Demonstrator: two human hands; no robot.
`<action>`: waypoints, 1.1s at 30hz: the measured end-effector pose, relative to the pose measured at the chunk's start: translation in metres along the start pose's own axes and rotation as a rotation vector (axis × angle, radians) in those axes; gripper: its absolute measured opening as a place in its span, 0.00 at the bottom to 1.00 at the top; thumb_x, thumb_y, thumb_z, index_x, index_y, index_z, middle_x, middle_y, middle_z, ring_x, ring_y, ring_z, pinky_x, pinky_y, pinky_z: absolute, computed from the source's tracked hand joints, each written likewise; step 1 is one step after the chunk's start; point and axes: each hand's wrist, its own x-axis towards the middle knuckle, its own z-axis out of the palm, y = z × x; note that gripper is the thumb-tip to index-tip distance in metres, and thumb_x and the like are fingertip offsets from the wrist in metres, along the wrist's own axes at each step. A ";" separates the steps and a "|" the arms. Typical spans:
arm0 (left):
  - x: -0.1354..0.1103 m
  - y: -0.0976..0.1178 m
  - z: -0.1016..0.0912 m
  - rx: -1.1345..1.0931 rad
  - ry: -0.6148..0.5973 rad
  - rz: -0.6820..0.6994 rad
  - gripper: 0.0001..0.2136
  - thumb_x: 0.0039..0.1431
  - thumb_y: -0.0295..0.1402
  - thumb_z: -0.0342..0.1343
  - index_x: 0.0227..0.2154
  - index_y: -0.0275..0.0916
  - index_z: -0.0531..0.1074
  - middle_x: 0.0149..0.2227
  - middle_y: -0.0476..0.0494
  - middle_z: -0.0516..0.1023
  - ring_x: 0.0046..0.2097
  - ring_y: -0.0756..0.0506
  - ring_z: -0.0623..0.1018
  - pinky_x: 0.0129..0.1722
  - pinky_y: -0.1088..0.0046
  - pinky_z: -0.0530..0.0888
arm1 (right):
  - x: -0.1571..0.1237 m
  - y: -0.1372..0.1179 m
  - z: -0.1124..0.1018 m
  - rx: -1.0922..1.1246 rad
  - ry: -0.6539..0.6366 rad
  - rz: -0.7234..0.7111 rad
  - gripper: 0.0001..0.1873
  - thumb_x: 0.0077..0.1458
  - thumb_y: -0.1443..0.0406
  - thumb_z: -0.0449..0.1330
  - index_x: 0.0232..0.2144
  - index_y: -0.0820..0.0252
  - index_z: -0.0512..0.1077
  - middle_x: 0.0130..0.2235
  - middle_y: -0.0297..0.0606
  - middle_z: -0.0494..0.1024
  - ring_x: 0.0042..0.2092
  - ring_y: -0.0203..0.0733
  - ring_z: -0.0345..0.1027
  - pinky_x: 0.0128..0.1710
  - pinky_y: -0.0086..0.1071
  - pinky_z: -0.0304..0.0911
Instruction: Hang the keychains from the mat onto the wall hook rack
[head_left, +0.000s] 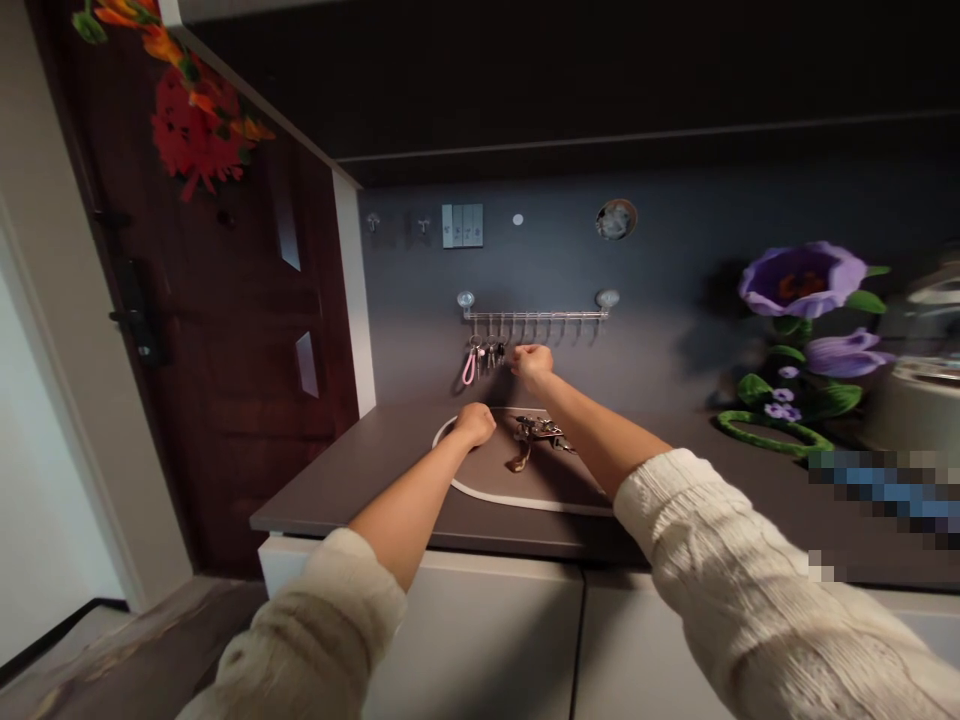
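My right hand [532, 366] is raised to the clear hook rail [536, 316] on the wall, its fingers pinched together just under the hooks. Whatever it holds, if anything, is hidden by the fingers. Left of it, several keys [492, 354] hang from the hooks, one with a pink strap [469, 367]. Lower down, my left hand [476, 425] is closed above the left side of a white rounded rim [517, 502] on the counter; I cannot make out anything in it. A heap of keys [536, 432] with a brown tag lies inside that rim, between my forearms.
The dark counter [397, 465] runs below a low overhead cabinet [570, 80]. Purple artificial flowers [806, 280] and a pale container [919, 405] stand at the right. A wall switch panel [463, 226] is above the rail. A dark red door [262, 420] is at the left.
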 end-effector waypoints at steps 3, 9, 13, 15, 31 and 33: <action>0.002 0.008 -0.005 0.147 -0.077 -0.031 0.03 0.43 0.26 0.55 0.23 0.34 0.74 0.28 0.41 0.77 0.31 0.48 0.75 0.30 0.76 0.66 | -0.018 -0.010 -0.011 0.048 0.028 0.183 0.05 0.47 0.69 0.53 0.24 0.65 0.69 0.23 0.34 0.68 0.21 0.28 0.57 0.21 0.23 0.59; 0.007 0.022 -0.012 0.270 -0.142 -0.076 0.08 0.46 0.33 0.57 0.26 0.33 0.75 0.30 0.37 0.78 0.37 0.45 0.76 0.35 0.77 0.68 | -0.052 -0.009 -0.040 0.065 -0.077 0.214 0.05 0.47 0.70 0.53 0.24 0.65 0.68 0.24 0.34 0.70 0.22 0.27 0.58 0.22 0.22 0.57; 0.006 0.020 -0.006 0.310 -0.123 -0.081 0.11 0.51 0.35 0.53 0.32 0.32 0.75 0.37 0.33 0.77 0.42 0.43 0.76 0.38 0.75 0.68 | -0.069 0.001 -0.058 0.011 -0.134 0.208 0.05 0.47 0.69 0.53 0.24 0.65 0.68 0.27 0.37 0.73 0.24 0.28 0.60 0.24 0.23 0.57; 0.006 0.018 -0.002 0.324 -0.084 -0.065 0.12 0.53 0.35 0.51 0.34 0.32 0.75 0.40 0.31 0.76 0.43 0.42 0.75 0.39 0.74 0.68 | -0.075 0.006 -0.065 -0.042 -0.148 0.191 0.05 0.47 0.68 0.54 0.25 0.65 0.69 0.28 0.38 0.74 0.25 0.29 0.62 0.26 0.24 0.57; 0.032 0.023 0.016 0.321 -0.069 0.302 0.12 0.54 0.30 0.50 0.42 0.41 0.69 0.43 0.42 0.72 0.43 0.47 0.72 0.42 0.74 0.66 | -0.083 0.021 -0.095 -0.677 -0.159 -0.164 0.09 0.52 0.68 0.51 0.31 0.61 0.72 0.30 0.38 0.76 0.32 0.35 0.67 0.34 0.26 0.56; 0.037 0.023 0.022 0.297 -0.059 0.345 0.13 0.55 0.29 0.49 0.43 0.42 0.69 0.43 0.43 0.72 0.44 0.47 0.71 0.44 0.73 0.66 | -0.083 0.020 -0.096 -0.734 -0.158 -0.156 0.10 0.53 0.67 0.50 0.32 0.61 0.72 0.31 0.40 0.76 0.33 0.36 0.68 0.34 0.27 0.56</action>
